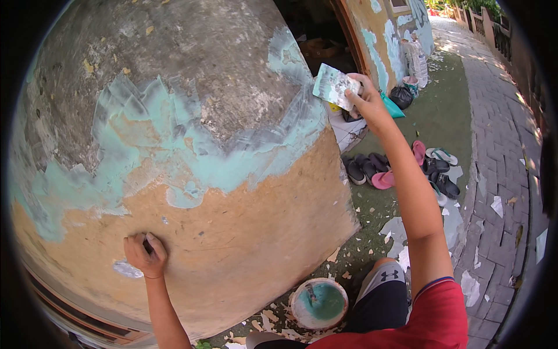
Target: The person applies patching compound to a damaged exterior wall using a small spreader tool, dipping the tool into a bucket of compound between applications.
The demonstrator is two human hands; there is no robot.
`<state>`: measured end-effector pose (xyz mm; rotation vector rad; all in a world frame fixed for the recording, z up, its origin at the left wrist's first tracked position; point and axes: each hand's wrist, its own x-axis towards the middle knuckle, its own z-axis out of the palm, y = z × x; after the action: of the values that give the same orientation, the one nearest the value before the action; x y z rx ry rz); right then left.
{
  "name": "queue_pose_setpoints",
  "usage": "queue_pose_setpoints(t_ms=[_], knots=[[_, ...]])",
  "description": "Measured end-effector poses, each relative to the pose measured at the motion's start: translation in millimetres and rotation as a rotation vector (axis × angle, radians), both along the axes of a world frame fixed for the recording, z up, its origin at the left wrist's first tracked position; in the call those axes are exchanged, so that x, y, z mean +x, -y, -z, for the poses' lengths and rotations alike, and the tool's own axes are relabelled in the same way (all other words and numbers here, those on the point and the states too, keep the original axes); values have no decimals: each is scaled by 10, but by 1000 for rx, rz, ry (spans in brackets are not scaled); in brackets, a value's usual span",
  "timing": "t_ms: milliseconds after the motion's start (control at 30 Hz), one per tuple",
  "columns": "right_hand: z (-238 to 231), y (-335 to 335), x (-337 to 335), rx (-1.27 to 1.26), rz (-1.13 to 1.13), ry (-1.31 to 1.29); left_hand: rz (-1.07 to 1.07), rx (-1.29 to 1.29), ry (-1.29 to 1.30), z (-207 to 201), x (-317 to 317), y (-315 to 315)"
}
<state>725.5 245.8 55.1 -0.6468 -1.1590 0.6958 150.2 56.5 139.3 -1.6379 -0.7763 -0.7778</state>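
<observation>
My right hand (367, 100) is up at the wall's right edge, fingers and thumb closed on a flat putty scraper (334, 85). Its broad blade is smeared with teal and whitish paste. Across the upper wall (256, 209) runs an uneven band of teal putty (215, 166), between bare grey plaster above and tan paint below. Low on the left, my left hand (145, 254) rests against the tan part with its fingers curled in. A dark gap shows between thumb and fingers; whether anything is inside is hidden.
Below me stands a round bucket (295, 302) of teal putty with a tool in it. Several sandals and slippers (383, 180) lie on the green floor (453, 116) among paint flakes. A black bag (401, 97) sits near the doorway (319, 29); a paved path (494, 174) runs along the right.
</observation>
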Motion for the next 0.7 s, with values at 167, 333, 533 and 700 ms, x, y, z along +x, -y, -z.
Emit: queue_pose_setpoints(t_ms=[167,333,533,700], knots=[[-136,180,15,22,-90,-96,6,5,-10,-7,25,5],[-312,15,-169,137,-129,-13,15,9,-11,26,46,1],[307,82,120,-54,-97,-152,43,10,-8,-13,120,-23],[606,554,-92,-140,-171,-143,-5,13,-19,-67,-18,12]])
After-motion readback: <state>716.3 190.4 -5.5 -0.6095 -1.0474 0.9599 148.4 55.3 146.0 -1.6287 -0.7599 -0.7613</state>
